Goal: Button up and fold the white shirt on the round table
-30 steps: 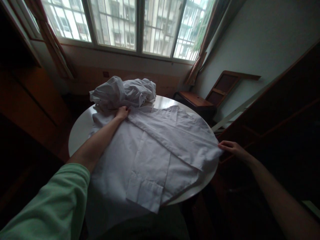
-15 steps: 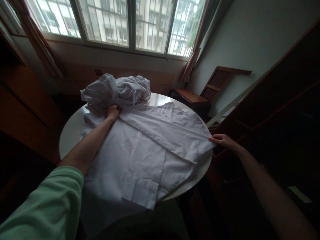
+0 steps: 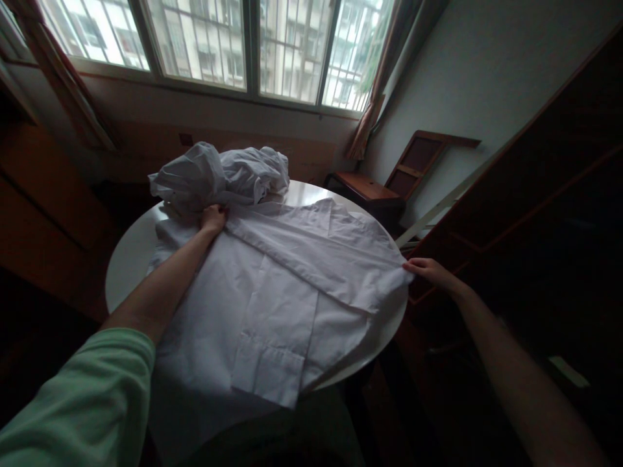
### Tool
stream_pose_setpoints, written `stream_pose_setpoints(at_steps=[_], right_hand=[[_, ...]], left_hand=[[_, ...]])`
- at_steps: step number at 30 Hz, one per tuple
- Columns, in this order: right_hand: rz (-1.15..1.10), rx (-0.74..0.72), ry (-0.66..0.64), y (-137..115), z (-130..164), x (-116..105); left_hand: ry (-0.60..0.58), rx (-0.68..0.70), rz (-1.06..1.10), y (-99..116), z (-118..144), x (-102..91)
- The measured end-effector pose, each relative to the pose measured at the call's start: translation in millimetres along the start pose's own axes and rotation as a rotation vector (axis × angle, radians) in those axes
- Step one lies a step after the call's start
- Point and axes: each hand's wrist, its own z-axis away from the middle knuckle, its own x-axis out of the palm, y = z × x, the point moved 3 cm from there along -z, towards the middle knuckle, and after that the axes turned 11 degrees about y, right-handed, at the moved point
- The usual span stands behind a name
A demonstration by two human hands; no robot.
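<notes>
white cotton, one flat white shirt, covers most of the round white counter and spills over its near edge toward the person. the left hand presses on the shirt's far left part, fingers curled into the cloth there, just beside one crumpled heap of white fabric at the counter's far edge. the right hand pinches the end of the folded sleeve at the counter's right rim, its grip narrow on the cloth. bare counter shows only in a strip on the left and a small patch beyond the shirt. dark wooden furniture stands close on the right; one wooden chair is behind the counter.
</notes>
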Motion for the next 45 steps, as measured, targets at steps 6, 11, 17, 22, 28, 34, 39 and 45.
stream_pose_setpoints(at_steps=[6,11,17,22,28,34,39,45], right_hand=[[0.015,0.008,-0.053,5.0,-7.2,-3.7],[-0.097,0.011,-0.029,15.1,-8.0,-13.7],[-0.141,0.044,0.026,19.0,-7.5,-6.5],[-0.142,0.049,0.116,26.7,-14.8,1.1],[-0.226,0.118,0.229,26.6,-14.0,2.1],[-0.378,0.175,0.213,24.6,-3.6,8.8],[-0.415,0.219,0.236,28.0,-1.6,12.6],[-0.229,0.120,0.326,18.8,1.9,10.6]], left_hand=[[0.015,-0.039,-0.005,-1.0,2.3,-7.0],[0.028,-0.042,-0.049,-5.9,9.0,-11.4],[0.016,-0.068,-0.088,-6.5,10.4,-11.1],[0.058,-0.086,-0.097,-6.9,9.5,-11.6],[0.053,-0.078,-0.090,-8.7,8.1,-10.3],[0.045,-0.065,-0.078,-9.6,6.4,-9.7],[0.025,-0.053,-0.067,-10.3,6.0,-9.9],[0.016,-0.059,-0.061,-9.5,6.0,-10.4]])
